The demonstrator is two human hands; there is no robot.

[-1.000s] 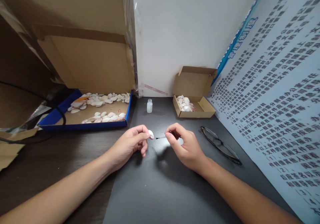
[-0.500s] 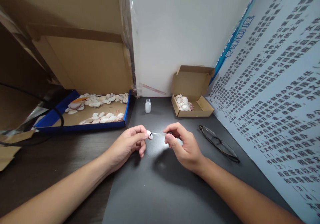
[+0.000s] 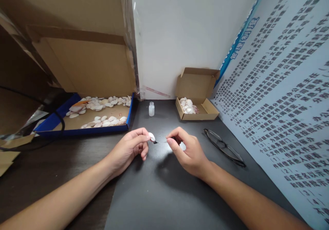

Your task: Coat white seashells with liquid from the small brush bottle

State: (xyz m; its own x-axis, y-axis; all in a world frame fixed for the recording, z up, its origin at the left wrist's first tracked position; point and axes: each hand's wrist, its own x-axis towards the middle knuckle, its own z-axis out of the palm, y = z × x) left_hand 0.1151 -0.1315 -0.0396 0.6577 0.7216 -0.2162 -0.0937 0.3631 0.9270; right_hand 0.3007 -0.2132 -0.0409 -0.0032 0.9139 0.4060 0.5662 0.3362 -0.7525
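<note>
Between the thumb and fingers of my left hand [image 3: 135, 143] is a small white seashell [image 3: 151, 136]. My right hand [image 3: 185, 148] pinches a thin brush [image 3: 155, 142] that has a clear stem and dark bristles. Its dark handle end is mostly hidden by the fingers. The bristles are at the lower edge of the shell; whether they touch it is hard to tell. Beyond the hands, a small clear bottle [image 3: 151, 109] with whitish contents stands upright without a cap.
At the left, a blue-edged box [image 3: 84, 132] holds many shells. A small open cardboard box [image 3: 205, 116] with white shells stands at the back right. Black-framed glasses [image 3: 224, 148] lie right of my right hand. A printed board [image 3: 272, 86] borders the right side.
The shell in my left hand has turned and shows more of its white face. The brush tip has shifted slightly down along its edge. Both hands keep their holds.
</note>
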